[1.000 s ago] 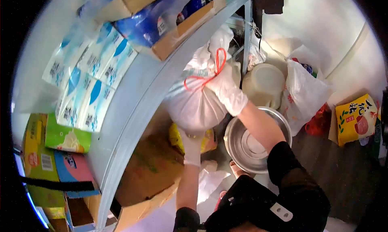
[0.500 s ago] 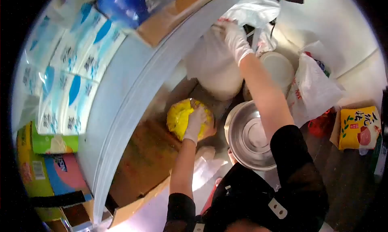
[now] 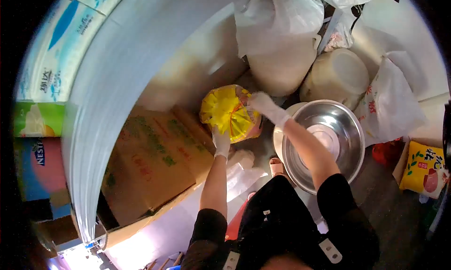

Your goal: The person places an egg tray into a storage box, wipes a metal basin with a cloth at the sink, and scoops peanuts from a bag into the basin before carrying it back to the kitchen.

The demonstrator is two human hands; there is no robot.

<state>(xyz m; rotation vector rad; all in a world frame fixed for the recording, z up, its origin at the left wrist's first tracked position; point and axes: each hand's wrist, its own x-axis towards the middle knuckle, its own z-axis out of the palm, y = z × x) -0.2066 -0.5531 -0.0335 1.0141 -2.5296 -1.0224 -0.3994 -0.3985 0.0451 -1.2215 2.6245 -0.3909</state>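
A round bundle in yellow and clear plastic (image 3: pixel 228 111), with a thin orange-red tie across it, is at the middle of the view. My left hand (image 3: pixel 221 142), in a pale glove, grips its near edge, with the fingers partly hidden by the plastic. On the bundle's right side is my gloved right hand (image 3: pixel 268 109). Motion blurs its fingers, so I cannot see whether they touch or hold the tie. Just right of my hands, a wide steel basin (image 3: pixel 350 133) rests on a pale round container, below my right forearm.
A brown carton (image 3: pixel 155 164) lies at the left, under a curved white shelf edge (image 3: pixel 101 82) with tissue packs (image 3: pixel 58 44). Behind the bundle stand a large pale container covered with a white bag (image 3: pixel 282 39) and a translucent tub (image 3: pixel 340 75). A yellow package (image 3: pixel 423 166) is at the right.
My right hand has left the white bag at the back and come down to the bundle. My left hand has shifted from the bundle's top to its near edge. The view has shifted.
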